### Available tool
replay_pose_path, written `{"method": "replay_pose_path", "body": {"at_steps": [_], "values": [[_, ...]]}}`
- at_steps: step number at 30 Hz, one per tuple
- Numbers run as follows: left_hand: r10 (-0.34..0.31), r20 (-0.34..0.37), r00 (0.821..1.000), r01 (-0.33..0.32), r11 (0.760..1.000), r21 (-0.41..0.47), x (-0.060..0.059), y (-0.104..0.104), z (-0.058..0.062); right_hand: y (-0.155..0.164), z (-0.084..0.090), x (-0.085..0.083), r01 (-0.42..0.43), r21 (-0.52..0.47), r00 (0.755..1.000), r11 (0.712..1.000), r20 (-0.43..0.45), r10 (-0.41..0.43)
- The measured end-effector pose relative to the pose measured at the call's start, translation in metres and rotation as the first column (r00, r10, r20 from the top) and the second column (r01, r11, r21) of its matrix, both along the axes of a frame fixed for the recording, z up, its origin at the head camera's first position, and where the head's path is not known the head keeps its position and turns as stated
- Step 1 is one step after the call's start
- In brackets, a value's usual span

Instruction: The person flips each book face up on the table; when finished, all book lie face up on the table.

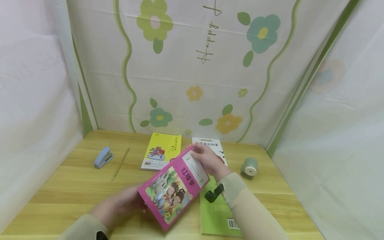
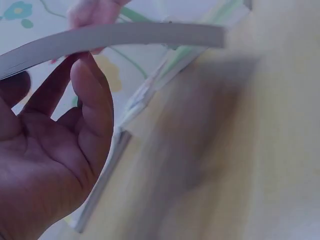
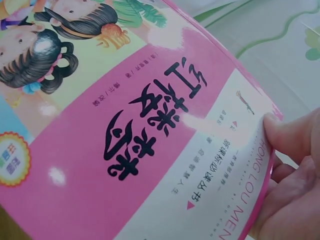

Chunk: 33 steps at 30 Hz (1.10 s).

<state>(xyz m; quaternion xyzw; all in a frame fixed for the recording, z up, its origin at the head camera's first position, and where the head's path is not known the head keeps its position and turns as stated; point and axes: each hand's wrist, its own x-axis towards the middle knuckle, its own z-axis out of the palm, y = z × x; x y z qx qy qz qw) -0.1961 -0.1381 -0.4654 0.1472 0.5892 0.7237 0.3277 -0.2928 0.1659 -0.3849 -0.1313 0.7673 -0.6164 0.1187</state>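
A pink picture book (image 1: 174,188) is lifted off the wooden table (image 1: 75,186), tilted, with its cover facing up. My left hand (image 1: 127,205) holds its near left end, and the fingers (image 2: 90,95) reach up under the book's grey page edge (image 2: 125,36). My right hand (image 1: 204,158) pinches the far right corner, thumb (image 3: 285,131) on the pink cover (image 3: 125,125) and fingers behind it.
A green book (image 1: 214,215) lies under my right forearm. A yellow book (image 1: 162,151) and a partly hidden white book (image 1: 211,145) lie further back. A blue stapler (image 1: 103,156) and a thin stick (image 1: 121,163) are at the left, a green cylinder (image 1: 249,166) at the right. Fabric walls surround the table.
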Motion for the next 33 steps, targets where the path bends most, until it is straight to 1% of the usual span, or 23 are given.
{"method": "replay_pose_path", "body": {"at_steps": [2,4,6,8,11,13,15,19,22,24,28,33], "values": [[-0.036,-0.049,0.998,0.035,0.999,-0.029,-0.003,-0.004,0.008,0.0,0.0,-0.001,-0.005,0.019,1.0,1.0,0.002,0.005],[-0.072,-0.094,0.993,0.065,0.995,-0.076,-0.005,-0.006,0.015,0.0,0.0,-0.001,-0.008,0.03,1.0,1.0,0.002,0.008],[-0.095,-0.13,0.987,0.077,0.988,-0.135,-0.008,-0.006,0.021,-0.001,-0.001,-0.001,-0.014,0.036,1.0,0.999,0.007,0.013],[-0.1,-0.155,0.983,0.069,0.978,-0.196,-0.009,-0.003,0.027,-0.003,-0.001,0.0,-0.013,0.057,1.0,0.998,0.013,0.012],[-0.109,-0.164,0.98,0.061,0.959,-0.275,-0.01,0.001,0.034,-0.006,-0.002,0.001,-0.028,0.092,1.0,0.995,0.015,0.027],[-0.119,-0.164,0.979,0.065,0.951,-0.302,-0.009,0.002,0.038,-0.008,-0.003,0.001,-0.043,0.102,0.999,0.994,0.022,0.041],[-0.141,-0.156,0.978,0.086,0.945,-0.317,-0.009,0.003,0.041,-0.01,-0.004,0.002,-0.055,0.095,0.998,0.994,0.04,0.052],[-0.182,-0.148,0.972,0.127,0.94,-0.317,-0.009,0.003,0.043,-0.012,-0.006,0.004,-0.059,0.083,0.996,0.995,0.075,0.053],[-0.193,-0.159,0.968,0.136,0.94,-0.314,-0.008,0.002,0.042,-0.013,-0.007,0.003,-0.062,0.092,0.995,0.994,0.079,0.055],[-0.185,-0.156,0.97,0.129,0.941,-0.313,-0.007,0.0,0.04,-0.014,-0.008,0.003,-0.064,0.097,0.995,0.993,0.08,0.056],[-0.152,-0.158,0.976,0.095,0.943,-0.318,-0.005,-0.002,0.037,-0.013,-0.009,0.002,-0.083,0.091,0.995,0.992,0.069,0.076],[-0.124,-0.163,0.979,0.068,0.948,-0.312,-0.003,-0.004,0.035,-0.008,-0.014,-0.001,-0.143,0.105,0.989,0.984,0.041,0.14]]}}
